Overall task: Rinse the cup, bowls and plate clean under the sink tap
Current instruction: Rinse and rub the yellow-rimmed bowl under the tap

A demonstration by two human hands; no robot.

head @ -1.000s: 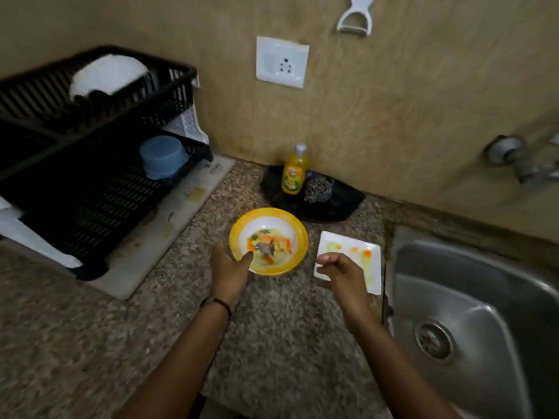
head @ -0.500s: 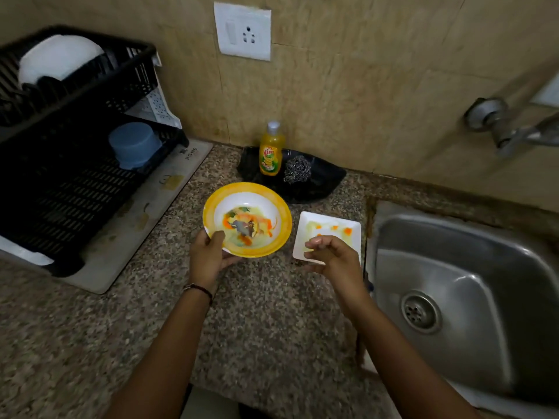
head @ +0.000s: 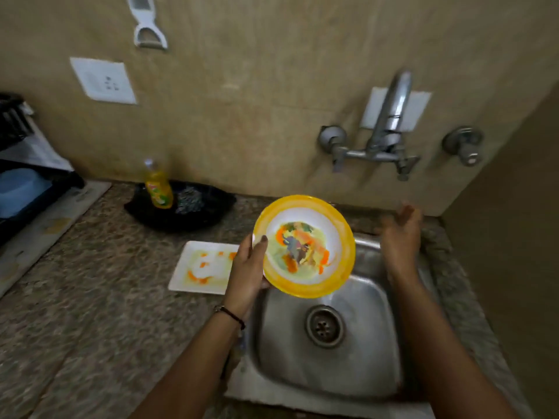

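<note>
Head view: left hand (head: 246,267) has lifted bowl (head: 303,201) over sink (head: 367,343).

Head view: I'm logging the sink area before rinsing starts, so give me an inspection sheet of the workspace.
Surface: speckled granite counter, with a steel sink set in it.
Job's things: soiled yellow-rimmed round bowl held over the sink; soiled white square plate on the counter, left of the sink; metal wall tap, no water seen.
Clutter: yellow soap bottle and steel scrubber on a black tray; blue container in a black rack.
Hands: left hand grips the bowl's rim; right hand open, blurred, holding nothing.
Cables: nothing seen.
Surroundings: white wall socket and white peeler on the beige wall.
</note>
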